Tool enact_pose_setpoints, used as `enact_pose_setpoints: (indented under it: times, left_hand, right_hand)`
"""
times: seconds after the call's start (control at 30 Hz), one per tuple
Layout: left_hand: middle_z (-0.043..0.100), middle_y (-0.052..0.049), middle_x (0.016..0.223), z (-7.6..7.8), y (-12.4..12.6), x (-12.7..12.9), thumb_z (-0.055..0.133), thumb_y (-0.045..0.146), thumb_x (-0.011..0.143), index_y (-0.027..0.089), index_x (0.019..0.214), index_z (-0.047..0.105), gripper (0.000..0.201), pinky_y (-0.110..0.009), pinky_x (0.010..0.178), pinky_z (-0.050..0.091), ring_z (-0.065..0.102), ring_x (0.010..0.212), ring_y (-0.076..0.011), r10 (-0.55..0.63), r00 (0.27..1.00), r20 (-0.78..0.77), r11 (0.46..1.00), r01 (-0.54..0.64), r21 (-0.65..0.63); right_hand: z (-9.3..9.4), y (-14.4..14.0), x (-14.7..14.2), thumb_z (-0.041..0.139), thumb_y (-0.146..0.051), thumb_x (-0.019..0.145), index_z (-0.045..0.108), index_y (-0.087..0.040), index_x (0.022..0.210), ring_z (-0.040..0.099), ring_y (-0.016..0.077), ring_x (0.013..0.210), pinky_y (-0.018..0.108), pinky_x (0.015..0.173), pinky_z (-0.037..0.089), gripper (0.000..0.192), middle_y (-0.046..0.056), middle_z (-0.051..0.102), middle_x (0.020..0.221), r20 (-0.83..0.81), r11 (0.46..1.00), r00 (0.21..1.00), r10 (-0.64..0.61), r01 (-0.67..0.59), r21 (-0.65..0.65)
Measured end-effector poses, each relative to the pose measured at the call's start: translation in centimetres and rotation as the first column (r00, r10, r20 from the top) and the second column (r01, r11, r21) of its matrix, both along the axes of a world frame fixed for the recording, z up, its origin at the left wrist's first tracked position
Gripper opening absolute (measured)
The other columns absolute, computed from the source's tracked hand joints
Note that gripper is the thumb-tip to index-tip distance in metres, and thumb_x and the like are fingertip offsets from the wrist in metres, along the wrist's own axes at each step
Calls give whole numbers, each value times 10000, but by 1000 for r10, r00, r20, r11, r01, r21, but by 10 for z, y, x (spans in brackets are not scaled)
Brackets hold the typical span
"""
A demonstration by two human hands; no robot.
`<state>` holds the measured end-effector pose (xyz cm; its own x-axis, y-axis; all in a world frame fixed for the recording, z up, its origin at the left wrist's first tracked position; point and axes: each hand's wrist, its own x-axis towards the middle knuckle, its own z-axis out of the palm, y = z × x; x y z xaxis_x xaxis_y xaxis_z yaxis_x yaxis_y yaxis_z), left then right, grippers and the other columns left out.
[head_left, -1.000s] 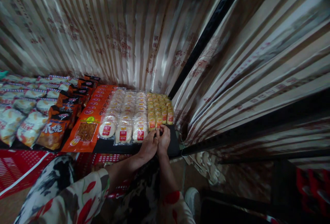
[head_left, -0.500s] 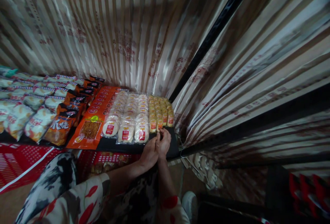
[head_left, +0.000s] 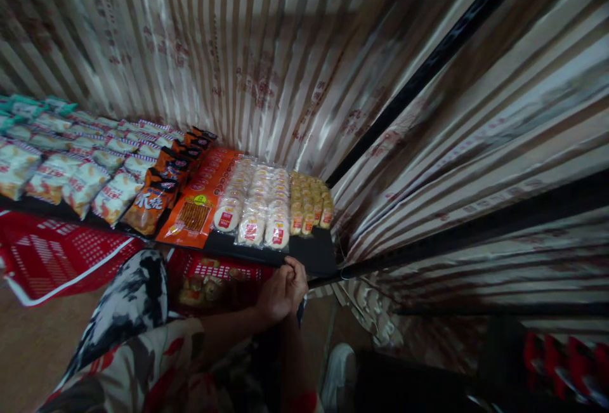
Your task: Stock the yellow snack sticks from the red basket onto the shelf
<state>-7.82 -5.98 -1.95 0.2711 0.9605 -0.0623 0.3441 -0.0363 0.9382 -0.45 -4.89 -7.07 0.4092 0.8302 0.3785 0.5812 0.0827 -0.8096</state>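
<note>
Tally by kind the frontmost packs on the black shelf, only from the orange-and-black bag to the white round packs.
Orange-and-black bag: 1
Orange pack of brown sticks: 1
White round packs: 3
Total: 5

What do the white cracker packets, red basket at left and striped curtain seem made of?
White cracker packets: probably clear, glossy plastic film; discs show through. Red basket: likely smooth moulded plastic; regular holes. Striped curtain: thin, satiny sheet, fabric or plastic; folds catch light.
</note>
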Motion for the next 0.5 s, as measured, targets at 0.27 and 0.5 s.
enact_pose_setpoints:
  times: [0.27,0.5]
  left_hand:
    - [622,-50,925,-21,-24,-49,390,104,750,185,975,519,271,-296,847,442,577,870,-172,50,998,-26,995,-52,-80]
    - [632,-177,1096,-50,-21,-112,406,165,786,78,1251,449,476,-368,883,433,608,998,-280,-75,959,-272,927,-34,-374]
  right_hand:
    - [-23,-20,-35,433,-232,780,622,-181,806,573,196,827,329,810,449,198,59,635,827,38,977,983,178,-172,-130]
    - [-50,-20,-86,442,-172,758,679,-180,798,597,189,764,288,721,465,240,61,673,794,-57,778,910,411,-383,-497]
